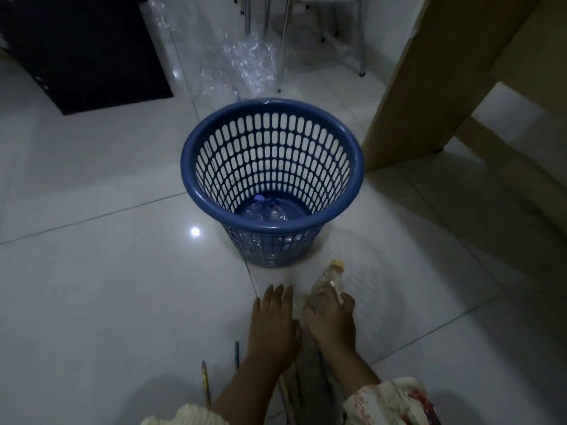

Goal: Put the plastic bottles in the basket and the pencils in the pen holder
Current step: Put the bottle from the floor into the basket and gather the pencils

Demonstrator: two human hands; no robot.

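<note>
A blue slotted basket (196,167) stands on the white tiled floor ahead of me. Two clear plastic bottles with blue caps (268,210) lie at its bottom. My right hand (333,323) is shut on a clear bottle with a yellow cap (326,285), held low just in front of the basket. Beside it, my left hand (271,322) hovers flat and open, holding nothing. Pencils lie on the floor near my arms: a blue one (236,354), a yellow one (206,383), and others partly hidden under my forearms (287,394). No pen holder is in view.
A wooden table leg and panel (408,87) rise to the right of the basket. Crumpled clear plastic (242,69) lies behind the basket. A dark cabinet (82,50) stands at the far left, with metal chair legs (362,41) at the back.
</note>
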